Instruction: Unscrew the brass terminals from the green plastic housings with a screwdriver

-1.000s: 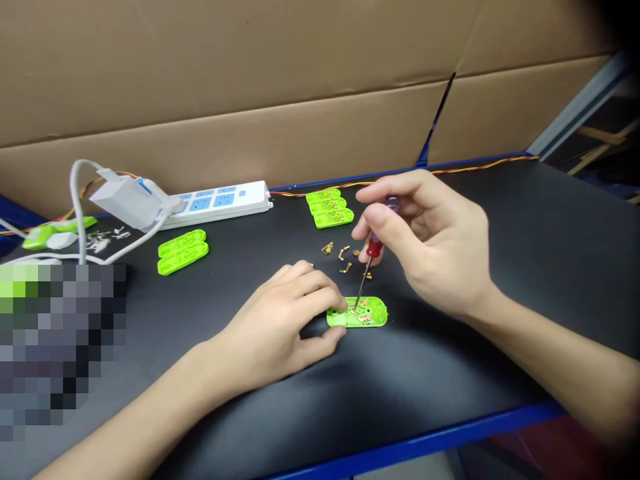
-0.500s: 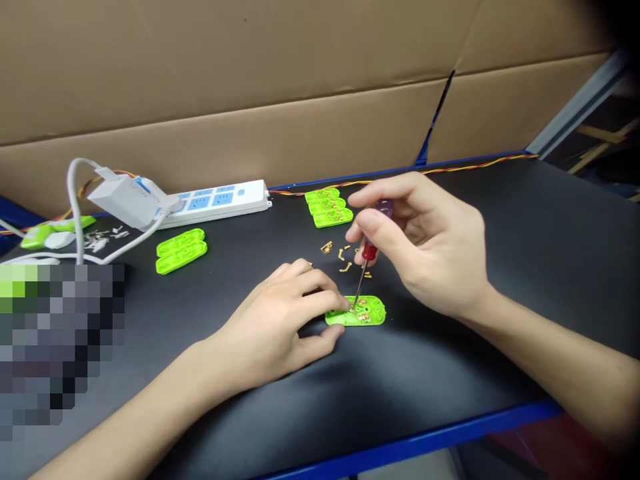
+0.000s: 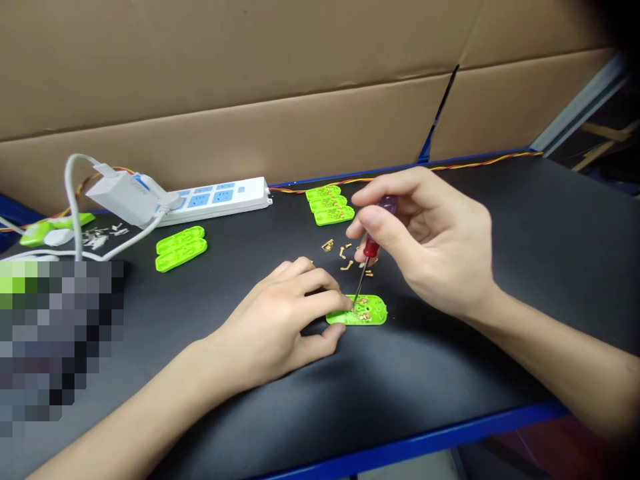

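A bright green plastic shell (image 3: 375, 311) with copper-coloured metal pieces inside lies on the black table. My left hand (image 3: 295, 313) grips its left end between thumb and fingers, the palm low over the tabletop. In my right hand (image 3: 430, 240) is a screwdriver (image 3: 371, 248) with a red and purple handle, tilted, its thin shaft pointing down. The tip meets the inside of the shell close to my left fingertips; what exactly it touches is too small to tell. Just beyond the shell lie several small brass pieces (image 3: 346, 265), partly hidden behind my right fingers.
Three green shells (image 3: 334, 215) with metal parts lie side by side farther back. Two more (image 3: 181, 249) are at the left, before a white power strip (image 3: 220, 201) with plugs and cables. Small metal parts (image 3: 103, 237) lie far left. A cardboard wall (image 3: 300, 87) closes the back.
Almost nothing differs. Both hands keep their hold and the screwdriver tip stays in the shell; the whole view has shifted very slightly.
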A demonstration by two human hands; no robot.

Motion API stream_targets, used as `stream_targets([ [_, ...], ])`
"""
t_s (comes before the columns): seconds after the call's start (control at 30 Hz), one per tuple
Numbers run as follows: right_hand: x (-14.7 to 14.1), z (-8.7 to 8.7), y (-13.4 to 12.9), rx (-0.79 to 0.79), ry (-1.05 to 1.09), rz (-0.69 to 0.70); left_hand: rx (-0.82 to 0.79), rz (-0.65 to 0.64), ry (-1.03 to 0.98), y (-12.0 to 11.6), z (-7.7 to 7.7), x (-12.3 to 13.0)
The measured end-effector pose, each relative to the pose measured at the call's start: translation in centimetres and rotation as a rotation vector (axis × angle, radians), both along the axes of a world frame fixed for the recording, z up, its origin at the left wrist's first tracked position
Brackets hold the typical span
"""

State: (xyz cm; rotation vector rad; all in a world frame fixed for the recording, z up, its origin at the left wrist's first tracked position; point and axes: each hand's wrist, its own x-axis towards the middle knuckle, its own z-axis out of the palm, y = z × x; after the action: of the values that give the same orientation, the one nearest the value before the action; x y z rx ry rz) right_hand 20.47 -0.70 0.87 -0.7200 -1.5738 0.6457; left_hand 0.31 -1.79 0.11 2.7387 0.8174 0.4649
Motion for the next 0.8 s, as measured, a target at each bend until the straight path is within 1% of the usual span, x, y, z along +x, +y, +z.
stream_targets([
  [0.1, -0.1, -0.3, -0.1, -0.024, -0.008, 0.039, 0.034, -0.005, 0.005, 0.0, 0.0, 0.0],
  [0.2, -0.2, -0.2, -0.2, -0.057, -0.039, 0.042, 0.052, 0.003, 0.01, 0.0, -0.1, 0.0],
  [0.27, -0.1, 0.1, -0.2, -0.039, -0.023, 0.017, 0.04, 0.006, 0.024, 0.0, -0.1, 0.0],
  [0.37, 0.1, 0.6, -0.2, 0.019, 0.007, -0.057, 0.034, 0.007, 0.033, 0.0, -0.2, -0.1],
  [0.43, 0.2, 0.7, -0.1, 0.041, 0.001, -0.076, 0.043, 0.007, 0.03, 0.0, -0.3, -0.1],
  [0.57, 0.1, 0.5, -0.1, 0.049, -0.02, -0.048, 0.079, -0.006, 0.033, -0.1, -0.4, -0.1],
  [0.73, 0.1, 0.4, -0.1, 0.041, -0.038, -0.014, 0.163, -0.019, 0.046, -0.2, -0.5, 0.1],
  [0.8, 0.2, 0.5, -0.1, 0.05, -0.051, -0.025, 0.196, -0.024, 0.07, -0.3, -0.5, 0.1],
])
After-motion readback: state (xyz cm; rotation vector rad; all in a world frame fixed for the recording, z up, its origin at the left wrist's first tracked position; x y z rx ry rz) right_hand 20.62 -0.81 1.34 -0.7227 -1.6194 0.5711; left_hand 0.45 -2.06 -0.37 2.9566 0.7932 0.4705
